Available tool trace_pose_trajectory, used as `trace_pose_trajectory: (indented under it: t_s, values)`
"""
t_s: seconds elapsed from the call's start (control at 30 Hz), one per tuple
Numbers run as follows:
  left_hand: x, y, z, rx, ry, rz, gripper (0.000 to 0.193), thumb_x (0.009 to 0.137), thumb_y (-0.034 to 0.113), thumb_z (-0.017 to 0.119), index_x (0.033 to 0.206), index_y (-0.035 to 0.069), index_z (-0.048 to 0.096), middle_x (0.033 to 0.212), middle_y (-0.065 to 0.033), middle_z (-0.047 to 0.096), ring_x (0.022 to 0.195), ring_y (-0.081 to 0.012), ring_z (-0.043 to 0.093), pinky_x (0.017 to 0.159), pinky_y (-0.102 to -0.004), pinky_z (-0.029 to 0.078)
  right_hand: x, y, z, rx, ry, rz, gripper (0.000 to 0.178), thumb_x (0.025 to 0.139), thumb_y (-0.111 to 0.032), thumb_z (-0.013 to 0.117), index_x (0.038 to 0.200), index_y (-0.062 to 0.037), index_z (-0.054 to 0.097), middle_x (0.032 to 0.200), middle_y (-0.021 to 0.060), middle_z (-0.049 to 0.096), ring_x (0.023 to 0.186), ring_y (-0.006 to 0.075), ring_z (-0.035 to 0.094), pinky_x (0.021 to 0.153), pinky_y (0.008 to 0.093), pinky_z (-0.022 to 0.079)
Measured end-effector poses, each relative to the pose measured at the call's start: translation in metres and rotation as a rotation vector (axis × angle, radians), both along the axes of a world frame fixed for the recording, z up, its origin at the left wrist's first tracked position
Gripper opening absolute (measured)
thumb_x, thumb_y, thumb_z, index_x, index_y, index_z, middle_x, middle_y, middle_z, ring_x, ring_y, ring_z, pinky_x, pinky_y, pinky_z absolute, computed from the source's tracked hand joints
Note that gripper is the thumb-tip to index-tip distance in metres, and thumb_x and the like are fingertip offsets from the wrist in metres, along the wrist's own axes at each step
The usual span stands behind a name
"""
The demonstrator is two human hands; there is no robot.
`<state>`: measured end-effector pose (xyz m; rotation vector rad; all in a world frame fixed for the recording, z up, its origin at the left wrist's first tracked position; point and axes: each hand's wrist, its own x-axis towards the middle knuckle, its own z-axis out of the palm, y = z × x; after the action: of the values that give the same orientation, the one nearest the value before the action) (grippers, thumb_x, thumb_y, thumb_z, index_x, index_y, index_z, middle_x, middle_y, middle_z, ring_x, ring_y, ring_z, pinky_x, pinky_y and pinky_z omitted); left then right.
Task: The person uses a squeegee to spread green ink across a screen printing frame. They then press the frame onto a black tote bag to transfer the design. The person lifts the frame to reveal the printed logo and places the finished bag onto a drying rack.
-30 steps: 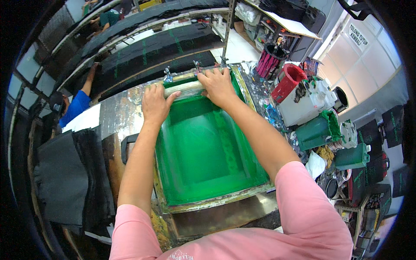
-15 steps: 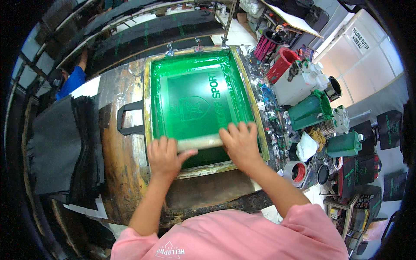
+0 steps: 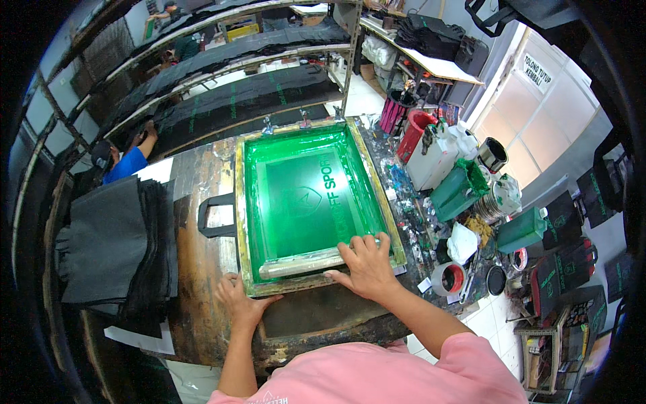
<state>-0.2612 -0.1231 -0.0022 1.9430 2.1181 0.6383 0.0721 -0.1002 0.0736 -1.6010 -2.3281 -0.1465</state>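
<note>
Now, head view: printing frame [image 3: 306, 202] lying flat on the stained table [image 3: 195, 283], green mesh wet with ink, near edge toward the body. Right hand [image 3: 367, 266] spread flat, fingers pressed on the squeegee [image 3: 303, 262] resting across the near end of the mesh, not curled round it. Left hand [image 3: 239, 303] open too, palm down on the frame's near left corner, thumb at the rim. Looks stiff and fairly light, that frame, rigid rails around a taut, easily torn mesh; slick wherever the ink sits. Best taken by the bare rails at the near corners, never by the mesh. Black bag handle [image 3: 215, 215] poking out from under the left rail. Stack of dark bags [image 3: 114, 249] just left of the table. Ink tubs [image 3: 461, 188] crowded on the right.
</note>
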Motion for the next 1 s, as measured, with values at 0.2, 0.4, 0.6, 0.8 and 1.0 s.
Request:
trace_pose_trajectory:
  t_s: [0.2,0.4,0.6,0.8,1.0]
  values:
    - [0.012,0.002,0.02,0.339,-0.242,0.138,0.101,0.059,0.059,0.103,0.131,-0.004,0.069,0.134,-0.0171,0.064,0.13,-0.0354,0.053,0.112,-0.0529,0.039,0.0,0.014,0.063,0.099,0.025,-0.003,0.066,0.095,-0.069,0.065,0.12,-0.0078,0.072,0.105,0.0128,0.062,0.106,0.0317,0.057,0.104,0.0594,0.034]
    - [0.036,0.072,0.097,0.768,-0.859,-0.081,0.116,0.092,0.059,0.084,0.17,-0.002,0.025,0.156,-0.0179,0.048,0.139,-0.0308,0.049,0.114,-0.0455,0.045,0.002,0.089,0.175,0.46,0.039,0.02,0.06,0.094,-0.067,0.069,0.097,-0.0071,0.069,0.09,0.0121,0.064,0.092,0.0329,0.062,0.095,0.0525,0.038]
    - [0.044,0.074,0.05,0.011,-0.02,0.171,0.101,0.096,0.045,0.081,0.171,0.006,0.027,0.146,-0.0394,0.043,0.133,-0.0499,0.053,0.114,-0.055,0.044,0.003,0.155,0.234,0.498,0.064,0.032,0.066,0.1,-0.069,0.06,0.088,-0.0055,0.073,0.081,0.0158,0.07,0.085,0.0347,0.069,0.084,0.0495,0.04]
    - [0.026,0.089,-0.014,0.019,-0.214,0.079,0.072,0.092,0.014,0.081,0.156,0.001,0.052,0.133,-0.0298,0.057,0.124,-0.0471,0.058,0.109,-0.0513,0.048,0.003,0.167,0.245,0.531,0.08,0.039,0.071,0.1,-0.072,0.057,0.094,-0.004,0.076,0.085,0.0183,0.073,0.088,0.0375,0.07,0.085,0.0495,0.042]
    - [-0.028,0.16,0.08,0.308,-0.249,-0.031,0.053,0.088,0.006,0.072,0.14,-0.003,0.069,0.142,-0.027,0.068,0.134,-0.0372,0.065,0.115,-0.0438,0.048,0.007,0.179,0.258,0.445,0.098,0.022,0.073,0.101,-0.073,0.054,0.096,-0.0032,0.076,0.089,0.0208,0.074,0.09,0.0391,0.071,0.09,0.052,0.044]
